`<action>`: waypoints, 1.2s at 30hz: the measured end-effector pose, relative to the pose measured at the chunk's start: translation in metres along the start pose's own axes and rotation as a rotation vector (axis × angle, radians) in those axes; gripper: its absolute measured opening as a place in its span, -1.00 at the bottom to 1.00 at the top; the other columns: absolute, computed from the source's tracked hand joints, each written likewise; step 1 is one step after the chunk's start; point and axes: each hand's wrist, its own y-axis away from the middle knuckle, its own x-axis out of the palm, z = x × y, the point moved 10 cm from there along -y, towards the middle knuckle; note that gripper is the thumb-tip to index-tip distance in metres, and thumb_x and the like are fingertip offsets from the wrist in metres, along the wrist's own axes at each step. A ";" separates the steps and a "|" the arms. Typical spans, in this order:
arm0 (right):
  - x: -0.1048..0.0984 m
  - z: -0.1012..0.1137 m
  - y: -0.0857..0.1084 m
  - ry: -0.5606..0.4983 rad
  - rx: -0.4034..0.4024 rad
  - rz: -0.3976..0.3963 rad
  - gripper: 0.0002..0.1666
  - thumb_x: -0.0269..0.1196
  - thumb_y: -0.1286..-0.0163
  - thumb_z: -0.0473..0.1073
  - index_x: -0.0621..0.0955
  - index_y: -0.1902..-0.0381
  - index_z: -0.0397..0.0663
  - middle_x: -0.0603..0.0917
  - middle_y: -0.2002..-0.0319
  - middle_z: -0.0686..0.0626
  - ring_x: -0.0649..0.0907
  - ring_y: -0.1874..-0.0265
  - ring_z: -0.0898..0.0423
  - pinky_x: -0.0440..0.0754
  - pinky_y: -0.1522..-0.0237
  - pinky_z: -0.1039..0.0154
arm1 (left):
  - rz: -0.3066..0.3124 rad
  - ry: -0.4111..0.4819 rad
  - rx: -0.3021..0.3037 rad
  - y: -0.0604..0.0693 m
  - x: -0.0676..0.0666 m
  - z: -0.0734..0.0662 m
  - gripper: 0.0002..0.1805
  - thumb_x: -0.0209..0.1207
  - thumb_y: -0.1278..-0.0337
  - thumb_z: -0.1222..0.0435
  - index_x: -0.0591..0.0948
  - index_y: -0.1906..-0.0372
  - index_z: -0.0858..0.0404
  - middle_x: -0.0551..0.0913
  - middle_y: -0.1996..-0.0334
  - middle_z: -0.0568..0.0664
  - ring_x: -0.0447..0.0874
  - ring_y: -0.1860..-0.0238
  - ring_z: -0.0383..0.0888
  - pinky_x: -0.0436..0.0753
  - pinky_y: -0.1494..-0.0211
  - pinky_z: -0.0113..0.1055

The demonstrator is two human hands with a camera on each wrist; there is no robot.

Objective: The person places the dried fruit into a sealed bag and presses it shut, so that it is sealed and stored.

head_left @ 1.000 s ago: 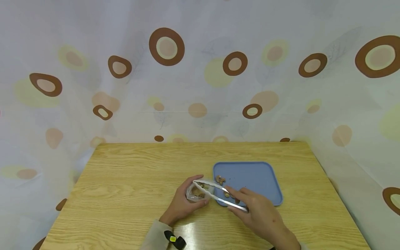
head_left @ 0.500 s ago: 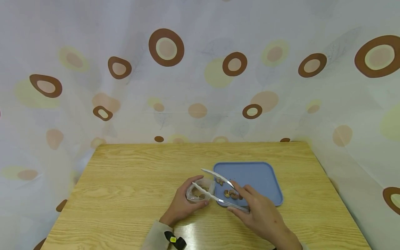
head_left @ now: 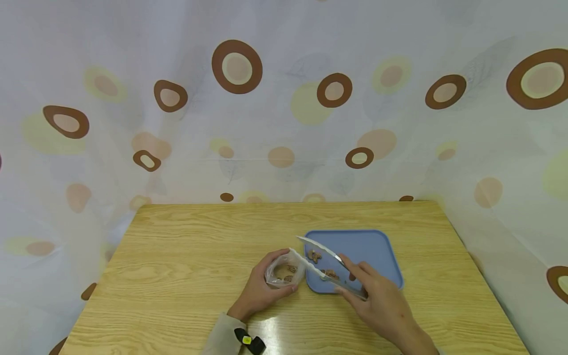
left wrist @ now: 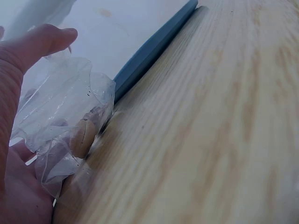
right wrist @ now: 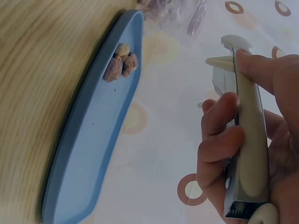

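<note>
My left hand (head_left: 259, 286) curls round a clear plastic bag (left wrist: 65, 100), its mouth facing up. Brown lumpy pieces (head_left: 288, 278) that look like dried mushrooms lie inside. To the right, my right hand (head_left: 383, 303) grips metal tongs (right wrist: 252, 140) with pale tips. The tongs' arms are spread with nothing between them; one tip is by the bag's rim, the other above the tray's left edge. More mushroom-like pieces (head_left: 314, 255) sit on the blue tray (head_left: 364, 251), with another cluster (head_left: 330, 272) partly hidden under the tongs.
The wooden table (head_left: 186, 256) carries the tray right of the bag, close beside it. A patterned sheet (head_left: 284, 128) hangs behind the table and along both sides. Small dark crumbs (right wrist: 115, 90) dot the tray.
The tongs' tips have spread apart and drawn out of the bag, moving right toward the tray with my right hand. My left hand and the bag have barely moved.
</note>
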 end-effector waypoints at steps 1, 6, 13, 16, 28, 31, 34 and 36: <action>-0.001 -0.001 0.001 0.008 0.001 -0.007 -0.13 0.60 -0.34 -0.04 0.57 -0.57 0.15 0.69 0.17 0.11 0.34 0.56 0.47 0.42 0.55 0.42 | 0.003 0.001 0.001 0.000 0.000 0.000 -0.09 0.63 -0.13 0.18 0.48 -0.58 -0.16 0.65 -0.40 -0.09 0.63 -0.37 0.01 0.55 -0.44 -0.16; -0.007 -0.010 0.005 0.029 0.016 -0.036 -0.21 0.59 -0.36 -0.03 0.62 -0.53 0.17 0.69 0.20 0.13 0.36 0.53 0.48 0.42 0.52 0.42 | 0.008 0.000 -0.004 -0.001 0.001 -0.001 -0.08 0.62 -0.14 0.16 0.47 -0.61 -0.02 0.62 -0.44 -0.12 0.60 -0.42 -0.03 0.53 -0.48 -0.13; -0.009 -0.020 0.012 0.053 0.026 -0.066 -0.26 0.60 -0.34 -0.04 0.67 -0.47 0.17 0.70 0.25 0.17 0.38 0.52 0.49 0.42 0.52 0.41 | 0.004 -0.007 0.001 0.000 0.000 -0.003 -0.07 0.62 -0.14 0.15 0.47 -0.61 0.01 0.60 -0.47 -0.16 0.59 -0.43 -0.08 0.52 -0.50 -0.14; -0.010 -0.023 0.015 0.067 0.023 -0.078 -0.26 0.61 -0.33 -0.05 0.68 -0.46 0.15 0.70 0.26 0.16 0.41 0.50 0.49 0.44 0.51 0.41 | 0.000 -0.011 0.016 0.000 0.000 -0.004 -0.07 0.62 -0.14 0.16 0.47 -0.61 0.03 0.61 -0.46 -0.13 0.60 -0.41 -0.08 0.53 -0.49 -0.15; -0.009 -0.045 0.029 0.060 0.134 0.033 -0.27 0.59 -0.36 -0.05 0.67 -0.47 0.13 0.69 0.25 0.22 0.43 0.51 0.48 0.44 0.49 0.39 | 0.007 -0.004 0.003 0.000 0.001 -0.002 -0.06 0.62 -0.13 0.16 0.46 -0.62 0.01 0.61 -0.45 -0.13 0.59 -0.42 -0.06 0.52 -0.49 -0.16; -0.008 -0.050 0.033 0.067 0.145 0.051 -0.27 0.58 -0.36 -0.05 0.66 -0.48 0.16 0.69 0.23 0.24 0.44 0.49 0.48 0.44 0.47 0.38 | 0.007 -0.002 -0.002 -0.001 0.001 -0.002 -0.06 0.62 -0.13 0.16 0.46 -0.62 0.01 0.61 -0.45 -0.14 0.60 -0.42 -0.05 0.52 -0.48 -0.15; -0.009 -0.052 0.036 0.088 0.124 0.053 -0.28 0.59 -0.35 -0.04 0.68 -0.46 0.15 0.67 0.24 0.28 0.47 0.45 0.49 0.46 0.44 0.37 | 0.006 0.000 -0.010 -0.001 0.001 -0.001 -0.06 0.62 -0.13 0.16 0.47 -0.62 0.00 0.61 -0.45 -0.15 0.60 -0.41 -0.04 0.53 -0.47 -0.14; -0.010 -0.053 0.038 0.115 0.110 0.060 -0.29 0.60 -0.33 -0.03 0.70 -0.43 0.15 0.66 0.26 0.33 0.48 0.43 0.50 0.48 0.42 0.36 | 0.008 0.002 -0.015 0.000 0.002 0.000 -0.07 0.62 -0.13 0.15 0.47 -0.62 0.00 0.61 -0.45 -0.15 0.60 -0.40 -0.04 0.53 -0.47 -0.15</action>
